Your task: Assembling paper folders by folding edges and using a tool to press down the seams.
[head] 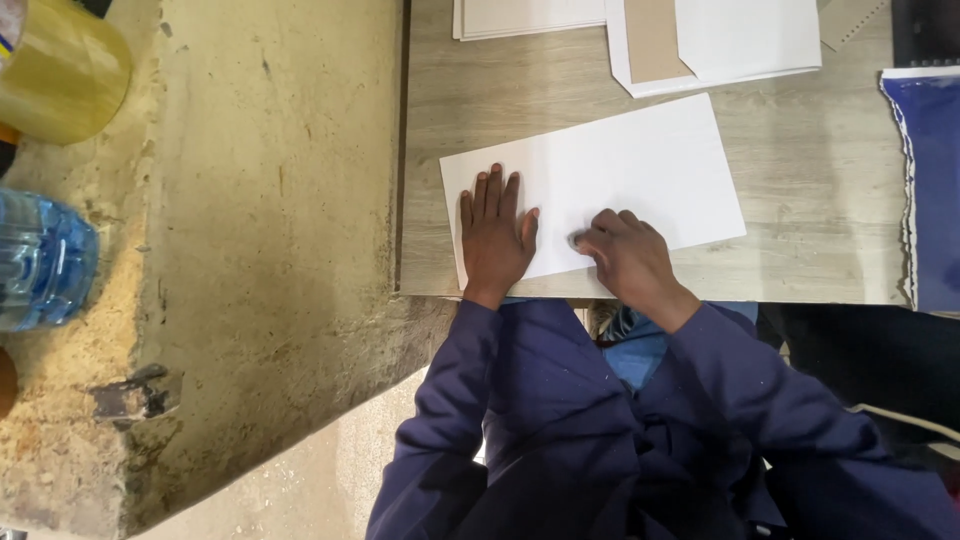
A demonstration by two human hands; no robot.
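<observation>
A white rectangular sheet of card [640, 170] lies slightly askew on a grey wood-grain table [820, 220], near its front edge. My left hand [494, 238] lies flat on the sheet's left end, fingers straight and together. My right hand [625, 255] presses on the sheet's lower middle with its fingers curled under, knuckles up. Neither hand grips anything. Both arms wear dark blue sleeves.
More white sheets and a brown card piece [655, 38] lie at the table's far side. A blue sheet [935, 180] sits at the right edge. Left of the table stands a worn yellowish concrete block [270, 250] with a tape roll [60, 70] and a water bottle [40, 260].
</observation>
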